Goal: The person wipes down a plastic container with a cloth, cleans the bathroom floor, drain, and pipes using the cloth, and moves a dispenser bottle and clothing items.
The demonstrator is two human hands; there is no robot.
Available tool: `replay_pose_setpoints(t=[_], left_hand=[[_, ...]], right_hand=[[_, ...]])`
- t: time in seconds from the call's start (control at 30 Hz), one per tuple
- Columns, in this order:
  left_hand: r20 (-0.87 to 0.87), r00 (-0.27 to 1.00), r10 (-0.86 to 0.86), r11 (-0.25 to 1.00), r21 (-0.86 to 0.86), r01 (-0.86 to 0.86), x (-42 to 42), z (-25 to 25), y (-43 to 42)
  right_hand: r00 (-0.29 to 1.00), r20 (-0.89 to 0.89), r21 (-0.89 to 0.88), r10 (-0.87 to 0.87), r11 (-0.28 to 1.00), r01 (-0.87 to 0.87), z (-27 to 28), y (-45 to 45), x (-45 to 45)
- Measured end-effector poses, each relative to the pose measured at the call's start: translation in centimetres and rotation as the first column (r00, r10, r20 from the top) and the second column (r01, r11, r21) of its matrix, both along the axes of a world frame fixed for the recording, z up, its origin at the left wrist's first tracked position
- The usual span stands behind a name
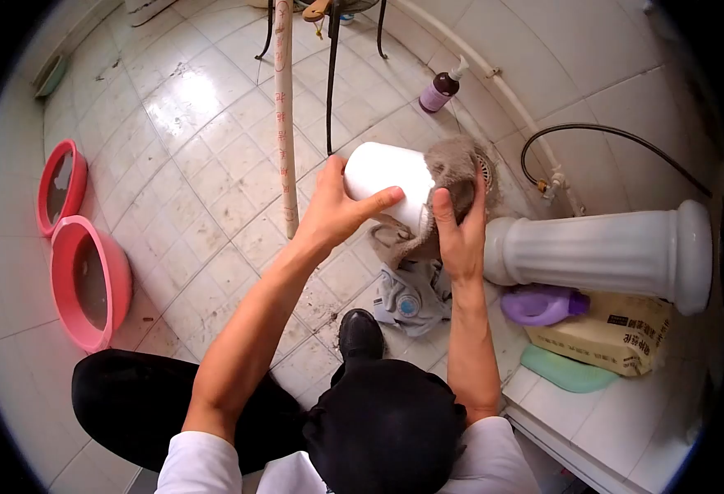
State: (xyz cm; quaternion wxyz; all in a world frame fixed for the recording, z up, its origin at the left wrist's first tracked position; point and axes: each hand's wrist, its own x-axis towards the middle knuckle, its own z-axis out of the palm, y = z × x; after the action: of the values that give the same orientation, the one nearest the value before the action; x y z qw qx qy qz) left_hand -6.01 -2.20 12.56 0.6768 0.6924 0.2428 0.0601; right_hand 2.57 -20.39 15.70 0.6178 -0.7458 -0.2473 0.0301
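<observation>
My left hand (335, 207) grips a smooth white cylindrical container (385, 174), thumb along its near side and fingers around its left end. The container lies tilted on its side in the air above the floor. My right hand (462, 235) holds a fuzzy brown-grey cloth (451, 160) against the container's right end, which the cloth partly covers. A loose part of the cloth hangs below the container. Beneath it is a grey fabric item (415, 300) with a round blue print.
A white pedestal (593, 251) stands to the right, by a purple bottle (543, 306), a beige package (597, 333) and a green dish (568, 369). A pump bottle (439, 92) sits ahead near a drain (485, 171). Pink basins (119, 288) are at left; a pole (284, 123) rises ahead.
</observation>
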Motion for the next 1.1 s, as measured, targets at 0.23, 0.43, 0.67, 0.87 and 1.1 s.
replay_pose_setpoints(t=[0.23, 0.43, 0.67, 0.87, 1.1], left_hand=[[0.125, 0.991, -0.045, 0.869, -0.485, 0.101, -0.7, 1.2, 1.2], [0.217, 0.967, -0.13, 0.701, -0.67, 0.244, -0.8, -0.2, 0.7], [0.137, 0.972, -0.191, 0.644, -0.73, 0.23, -1.0, -1.5, 0.1], [-0.011, 0.94, -0.342, 0.896, -0.304, 0.322, -0.5, -0.4, 0.3], [-0.049, 0.919, -0.391, 0.881, -0.307, 0.359, -0.3, 0.8, -2.2]], right_hand=[[0.997, -0.029, 0.21, -0.074, 0.975, 0.078, -1.2, -2.3, 1.6], [0.986, -0.01, 0.01, -0.167, 0.986, 0.167, 2.8, -1.3, 2.4], [0.906, -0.399, 0.213, -0.143, 0.946, 0.243, 3.3, -1.9, 3.7], [0.969, -0.073, 0.118, -0.237, 0.962, 0.244, 1.2, -2.1, 3.7], [0.959, 0.279, 0.025, 0.045, 0.998, -0.054, 2.2, -0.7, 3.0]])
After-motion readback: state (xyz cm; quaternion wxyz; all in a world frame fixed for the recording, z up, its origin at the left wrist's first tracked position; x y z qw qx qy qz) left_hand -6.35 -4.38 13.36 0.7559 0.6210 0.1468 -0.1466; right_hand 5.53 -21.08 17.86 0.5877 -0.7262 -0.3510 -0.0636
